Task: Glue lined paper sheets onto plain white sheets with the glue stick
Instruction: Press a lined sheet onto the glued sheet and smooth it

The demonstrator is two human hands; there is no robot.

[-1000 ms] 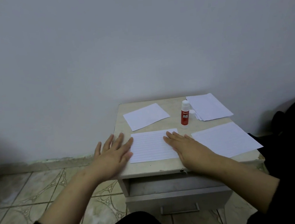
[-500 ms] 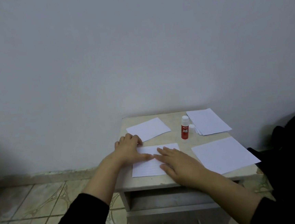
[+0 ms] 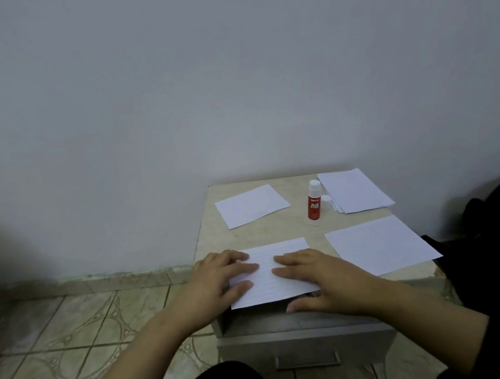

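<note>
A lined paper sheet (image 3: pixel 269 273) is observed at the near edge of the tabletop (image 3: pixel 279 226), with its front edge projecting slightly past that edge. The left hand (image 3: pixel 220 278) is laid flat on the left part of this sheet, its fingers (image 3: pixel 243 268) extended and loosely spread, pressing down with nothing gripped. The right hand (image 3: pixel 320 280) is laid on the right part of the same sheet, fingers straight and pointing left, while the thumb (image 3: pixel 298 307) is seen below the tabletop edge, at the front of the open drawer (image 3: pixel 300 333); whether the thumb touches the underside of the sheet cannot be told. A glue stick (image 3: pixel 314 202), red-bodied with a white top, is noted standing upright toward the back of the tabletop, with its white cap (image 3: pixel 326 199) just beside it on the right. A stack of sheets (image 3: pixel 354 190) is recorded at the back right corner, touching or nearly touching the cap. A single white sheet (image 3: pixel 251 205) lies at the back left, well apart from the hands. A further sheet with faint ruling (image 3: pixel 382 248) lies at the right, near the right hand. Patterned floor tiles (image 3: pixel 59 342) are visible to the left.
</note>
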